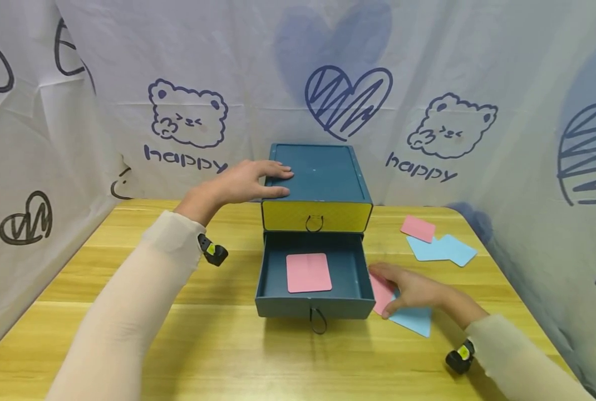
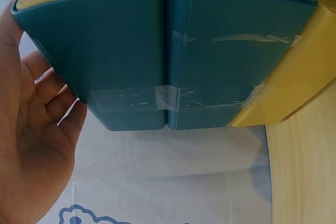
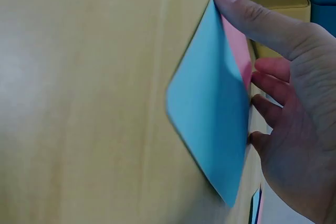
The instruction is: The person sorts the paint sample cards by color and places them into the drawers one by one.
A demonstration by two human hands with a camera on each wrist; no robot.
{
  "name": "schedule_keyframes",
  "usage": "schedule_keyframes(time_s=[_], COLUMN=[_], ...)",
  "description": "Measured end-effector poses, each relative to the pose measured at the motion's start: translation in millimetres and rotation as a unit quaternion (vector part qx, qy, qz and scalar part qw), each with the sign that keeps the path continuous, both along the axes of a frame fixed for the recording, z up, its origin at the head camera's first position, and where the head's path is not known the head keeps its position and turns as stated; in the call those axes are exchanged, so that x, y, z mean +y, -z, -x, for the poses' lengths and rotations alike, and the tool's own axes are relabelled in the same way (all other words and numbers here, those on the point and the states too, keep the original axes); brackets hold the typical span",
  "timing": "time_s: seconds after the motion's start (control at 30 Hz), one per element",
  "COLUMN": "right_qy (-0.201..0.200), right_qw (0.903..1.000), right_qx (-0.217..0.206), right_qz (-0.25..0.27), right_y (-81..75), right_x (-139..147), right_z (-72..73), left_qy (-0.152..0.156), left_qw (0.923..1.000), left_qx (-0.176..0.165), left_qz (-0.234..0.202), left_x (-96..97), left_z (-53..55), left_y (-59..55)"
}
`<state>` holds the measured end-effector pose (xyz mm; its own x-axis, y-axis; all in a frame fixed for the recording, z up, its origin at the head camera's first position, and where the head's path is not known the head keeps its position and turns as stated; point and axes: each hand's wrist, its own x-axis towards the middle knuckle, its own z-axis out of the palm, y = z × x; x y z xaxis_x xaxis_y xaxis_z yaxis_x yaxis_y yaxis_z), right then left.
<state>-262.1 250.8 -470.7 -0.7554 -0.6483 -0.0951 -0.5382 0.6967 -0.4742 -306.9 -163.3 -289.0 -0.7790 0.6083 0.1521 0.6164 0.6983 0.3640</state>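
The left hand (image 1: 250, 181) lies spread on the drawer box (image 1: 323, 172); the right hand (image 1: 418, 292) grips the pink card (image 1: 380, 292), ideally lightly, so the adjoining blue card (image 1: 414, 321) doesn't drag.

The drawer box (image 1: 315, 171) looks plastic, the tabletop (image 1: 217, 340) wood.

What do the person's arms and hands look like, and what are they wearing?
The left sleeve and right sleeve are long, plain and cream-coloured. By each cuff is a small black gadget with a touch of yellow-green: a left gadget and a right gadget. The left hand and right hand wear no gloves.
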Motion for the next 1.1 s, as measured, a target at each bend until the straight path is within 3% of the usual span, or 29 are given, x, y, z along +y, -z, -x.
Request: schedule_keyframes(time_s=[0.67, 1.1], right_qy=[-0.008, 0.007], right_qw=[0.9997, 0.9969], right_qx=[0.012, 0.054], right_qz=[-0.019, 0.057], right_y=[-5.3, -14.0], right_x=[-7, 1], right_z=[-11.6, -5.2], left_qy=[-0.002, 0.001], left_qw=[1.0, 1.0], left_qx=[-0.001, -0.001], left_qz=[0.0, -0.002], left_x=[0.2, -0.4], left_z=[2.9, 3.3], left_y=[-0.5, -0.5])
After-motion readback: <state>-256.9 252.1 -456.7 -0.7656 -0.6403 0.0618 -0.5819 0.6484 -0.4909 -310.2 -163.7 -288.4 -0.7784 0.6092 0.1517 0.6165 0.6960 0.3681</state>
